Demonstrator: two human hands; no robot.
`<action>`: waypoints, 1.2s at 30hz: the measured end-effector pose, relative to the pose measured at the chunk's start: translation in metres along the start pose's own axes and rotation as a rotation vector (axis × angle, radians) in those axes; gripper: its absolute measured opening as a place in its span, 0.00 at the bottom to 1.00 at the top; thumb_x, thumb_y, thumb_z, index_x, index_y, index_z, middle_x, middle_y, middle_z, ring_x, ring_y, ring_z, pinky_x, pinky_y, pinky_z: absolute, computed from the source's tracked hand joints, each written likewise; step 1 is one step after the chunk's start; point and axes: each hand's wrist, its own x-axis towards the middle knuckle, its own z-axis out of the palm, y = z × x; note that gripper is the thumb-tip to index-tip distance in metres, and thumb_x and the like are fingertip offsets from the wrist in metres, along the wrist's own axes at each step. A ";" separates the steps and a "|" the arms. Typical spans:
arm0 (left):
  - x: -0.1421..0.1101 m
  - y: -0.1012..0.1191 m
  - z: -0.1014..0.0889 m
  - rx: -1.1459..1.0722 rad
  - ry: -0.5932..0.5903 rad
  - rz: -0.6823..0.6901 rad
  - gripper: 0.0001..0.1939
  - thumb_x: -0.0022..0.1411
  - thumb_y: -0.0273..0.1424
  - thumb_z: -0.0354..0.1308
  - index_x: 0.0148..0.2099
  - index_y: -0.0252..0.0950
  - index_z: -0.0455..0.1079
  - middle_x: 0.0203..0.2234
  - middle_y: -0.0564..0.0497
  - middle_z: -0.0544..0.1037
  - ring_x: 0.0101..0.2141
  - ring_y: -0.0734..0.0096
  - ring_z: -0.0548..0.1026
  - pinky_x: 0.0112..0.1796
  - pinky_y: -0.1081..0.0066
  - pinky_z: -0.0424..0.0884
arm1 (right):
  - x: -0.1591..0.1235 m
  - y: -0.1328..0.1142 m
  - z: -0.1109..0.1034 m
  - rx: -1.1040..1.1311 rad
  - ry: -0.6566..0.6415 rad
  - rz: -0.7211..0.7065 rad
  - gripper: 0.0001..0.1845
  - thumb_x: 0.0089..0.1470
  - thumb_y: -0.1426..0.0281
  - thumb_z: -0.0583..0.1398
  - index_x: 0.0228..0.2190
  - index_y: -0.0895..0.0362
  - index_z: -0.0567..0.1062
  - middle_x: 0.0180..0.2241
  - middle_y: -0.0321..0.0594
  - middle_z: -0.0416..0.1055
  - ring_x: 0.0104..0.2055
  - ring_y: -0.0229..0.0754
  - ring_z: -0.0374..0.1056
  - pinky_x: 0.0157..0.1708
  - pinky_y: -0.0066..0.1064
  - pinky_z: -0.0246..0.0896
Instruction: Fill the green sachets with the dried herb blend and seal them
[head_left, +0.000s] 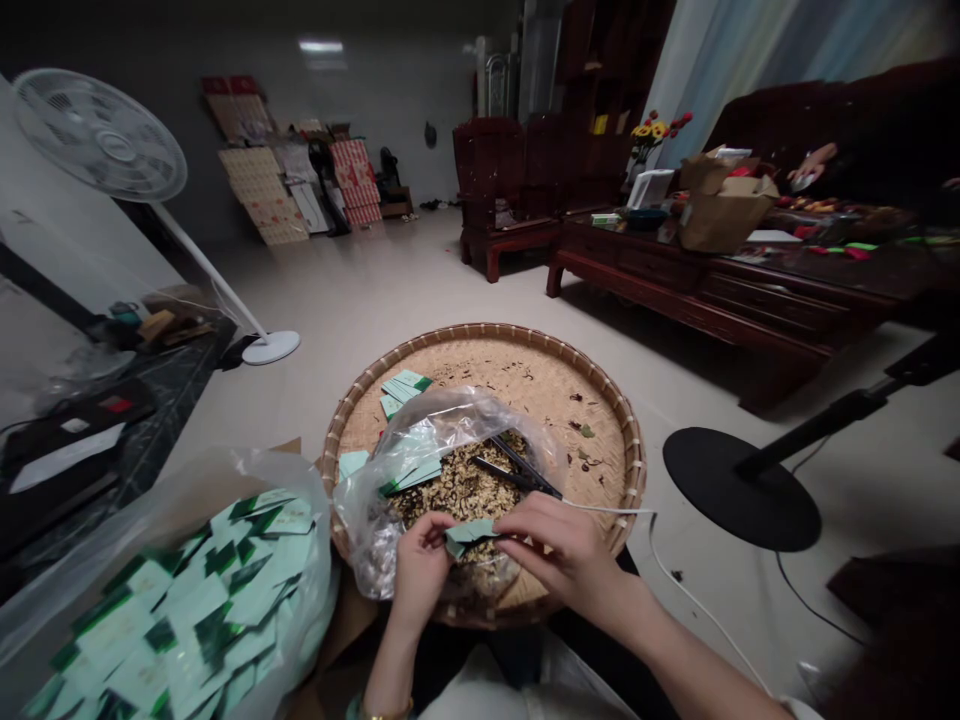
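Both my left hand point(420, 572) and my right hand point(559, 552) pinch a small pale green sachet point(471, 536) between their fingers, above a round woven bamboo tray point(480, 335). A clear plastic bag point(427, 430) lies open on the tray, holding a heap of dried tea-like flakes point(457, 490). On the heap rests a black plier-like tool point(517, 465) with a white cord. A small stack of green-and-white sachets point(405, 388) sits behind the bag. Many more fill a large plastic bag point(187, 600) at my lower left.
A white standing fan point(101, 135) stands to the left, beside a dark counter point(112, 430). A round black stand base point(742, 488) sits on the floor at right. Behind it, a co-worker's hand point(814, 160) reaches over a dark wooden table point(720, 290) bearing a cardboard box point(724, 205).
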 end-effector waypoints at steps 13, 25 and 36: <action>0.009 -0.023 -0.014 -0.004 0.143 -0.034 0.07 0.38 0.26 0.60 0.27 0.35 0.70 0.22 0.53 0.77 0.26 0.70 0.76 0.30 0.74 0.71 | 0.008 0.025 0.022 0.156 0.028 0.449 0.05 0.51 0.72 0.60 0.28 0.57 0.78 0.26 0.37 0.74 0.27 0.37 0.69 0.25 0.24 0.62; 0.012 -0.028 -0.023 -0.046 0.210 -0.082 0.10 0.35 0.24 0.64 0.26 0.34 0.71 0.20 0.55 0.77 0.24 0.71 0.75 0.28 0.76 0.70 | 0.016 0.019 -0.003 0.300 0.141 0.438 0.06 0.51 0.69 0.60 0.30 0.57 0.78 0.25 0.38 0.74 0.24 0.36 0.69 0.24 0.25 0.66; 0.002 -0.006 -0.010 -0.247 -0.037 -0.280 0.19 0.35 0.28 0.70 0.31 0.33 0.69 0.21 0.53 0.78 0.22 0.71 0.75 0.26 0.73 0.72 | 0.017 0.043 0.031 0.310 -0.005 0.485 0.23 0.44 0.67 0.66 0.45 0.56 0.73 0.41 0.42 0.73 0.40 0.41 0.68 0.40 0.32 0.65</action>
